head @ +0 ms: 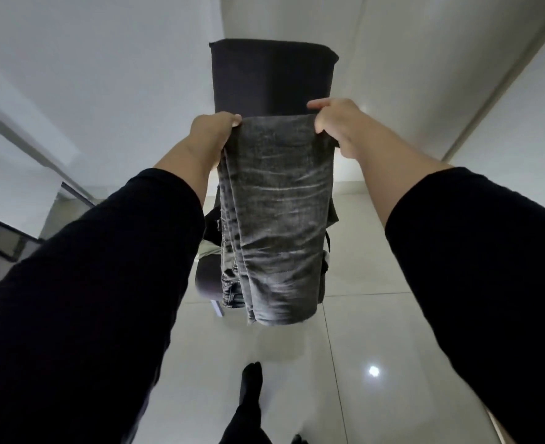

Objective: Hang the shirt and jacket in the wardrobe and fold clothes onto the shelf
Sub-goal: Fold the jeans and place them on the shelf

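Grey washed denim, a pair of jeans (274, 219), hangs folded lengthwise in front of you, clear of the tiled floor (376, 283) and above a dark chair (271, 75). Your left hand (215, 128) pinches one top corner; your right hand (335, 118) pinches the other. Each grip is closed on the fabric. Risk noted: the layers along the left edge look uneven, so a slack pinch could let the inner leg slip and undo the fold. Further clothes appear to lie on the chair seat, largely hidden. No shelf is in view.
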### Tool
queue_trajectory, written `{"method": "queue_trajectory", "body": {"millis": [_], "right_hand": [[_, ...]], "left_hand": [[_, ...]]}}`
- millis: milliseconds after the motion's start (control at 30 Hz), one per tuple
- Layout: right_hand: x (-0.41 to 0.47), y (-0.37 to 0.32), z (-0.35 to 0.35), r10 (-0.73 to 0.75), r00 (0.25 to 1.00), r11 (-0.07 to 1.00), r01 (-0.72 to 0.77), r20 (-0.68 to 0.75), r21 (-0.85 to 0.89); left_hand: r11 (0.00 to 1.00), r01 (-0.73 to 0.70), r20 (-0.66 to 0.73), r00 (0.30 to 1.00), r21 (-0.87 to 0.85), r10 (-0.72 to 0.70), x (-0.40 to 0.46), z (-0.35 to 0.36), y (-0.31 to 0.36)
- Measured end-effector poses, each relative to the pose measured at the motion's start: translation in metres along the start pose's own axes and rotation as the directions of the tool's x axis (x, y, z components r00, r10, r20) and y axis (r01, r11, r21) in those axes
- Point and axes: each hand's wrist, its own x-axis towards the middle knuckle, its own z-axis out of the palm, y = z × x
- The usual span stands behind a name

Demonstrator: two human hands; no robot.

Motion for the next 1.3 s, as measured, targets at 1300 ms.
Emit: {"method": "queue_trajectory", "body": {"millis": [1300], "right_hand": [[0.037, 0.229, 0.111, 0.437, 0.889, 0.896, -0.418, -0.136, 0.15]], "left_hand": [[0.946, 0.137, -0.165, 0.982, 0.294, -0.091, 0.09, 0.038, -0.25]]}}
